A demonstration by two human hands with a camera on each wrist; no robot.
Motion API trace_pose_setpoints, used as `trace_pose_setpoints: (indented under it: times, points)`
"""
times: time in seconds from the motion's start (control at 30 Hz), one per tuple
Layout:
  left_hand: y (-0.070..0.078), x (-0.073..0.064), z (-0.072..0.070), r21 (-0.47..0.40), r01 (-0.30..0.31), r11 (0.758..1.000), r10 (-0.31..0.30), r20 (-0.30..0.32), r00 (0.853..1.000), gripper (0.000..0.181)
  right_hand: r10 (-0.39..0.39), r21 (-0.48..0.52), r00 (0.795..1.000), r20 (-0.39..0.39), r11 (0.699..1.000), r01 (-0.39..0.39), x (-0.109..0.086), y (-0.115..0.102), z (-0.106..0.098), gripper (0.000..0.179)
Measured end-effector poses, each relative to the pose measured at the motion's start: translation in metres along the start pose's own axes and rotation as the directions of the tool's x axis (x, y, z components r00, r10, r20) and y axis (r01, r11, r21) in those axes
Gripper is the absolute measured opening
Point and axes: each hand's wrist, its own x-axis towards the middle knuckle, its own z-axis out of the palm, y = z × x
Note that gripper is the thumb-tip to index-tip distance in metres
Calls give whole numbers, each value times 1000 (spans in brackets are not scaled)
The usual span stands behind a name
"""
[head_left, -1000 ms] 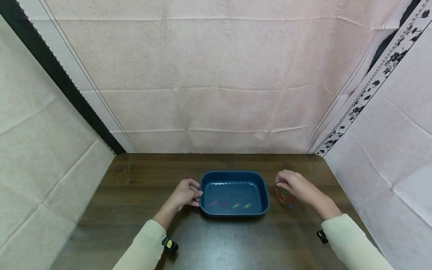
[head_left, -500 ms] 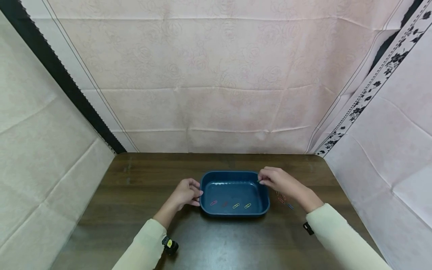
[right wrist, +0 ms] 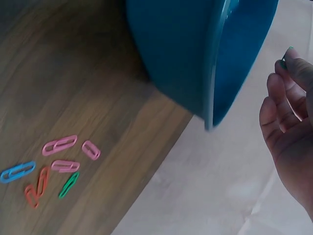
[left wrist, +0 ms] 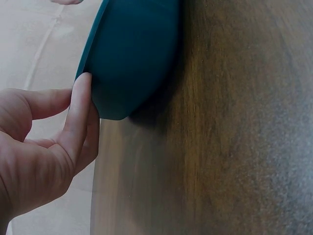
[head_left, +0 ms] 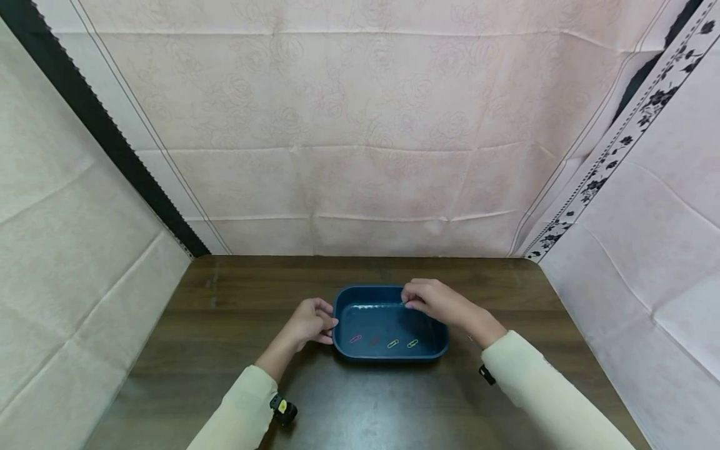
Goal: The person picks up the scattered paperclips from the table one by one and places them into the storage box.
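A dark blue rectangular tray (head_left: 388, 359) sits on the wooden table. My left hand (head_left: 310, 322) pinches its left rim between thumb and fingers, as the left wrist view shows close up. Over the tray's back right part is my right hand (head_left: 441, 302). Its thumb and fingertips pinch a small green paper clip (right wrist: 283, 63), mostly covered by them in the right wrist view. Inside the tray, along the front, lie a pink paper clip (head_left: 355, 339), a red paper clip (head_left: 375, 340) and two yellow paper clips (head_left: 393, 344).
To the tray's right, several loose clips lie on the table (right wrist: 98, 112): a blue paper clip (right wrist: 17, 172), pink paper clips (right wrist: 59, 145), orange-red ones (right wrist: 43, 181) and a green one (right wrist: 68, 184). My right forearm mostly hides them in the head view. Pale cloth (head_left: 360, 187) hangs behind and at both sides.
My right hand has moved left from the loose clips to above the tray, carrying the green paper clip. The left hand stays at the rim, and the tray has not moved.
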Motion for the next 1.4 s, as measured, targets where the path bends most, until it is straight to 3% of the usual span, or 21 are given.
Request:
trace_pose_setpoints:
  times: [0.5, 1.03, 1.4]
  points:
    - [-2, 0, -1, -6, -6, 1000, 6, 1, 1000, 27, -85, 15, 988, 127, 996, 84, 34, -18, 23, 4]
    - [0, 0, 0, -3, -2, 1000, 2, 3, 1000, 28, -86, 33, 953, 290, 996, 80, 65, -29, 47, 4]
    - [1, 0, -1, -4, 9, 1000, -8, 9, 1000, 27, -74, -17, 928, 366, 996, 86, 82, -33, 58, 7]
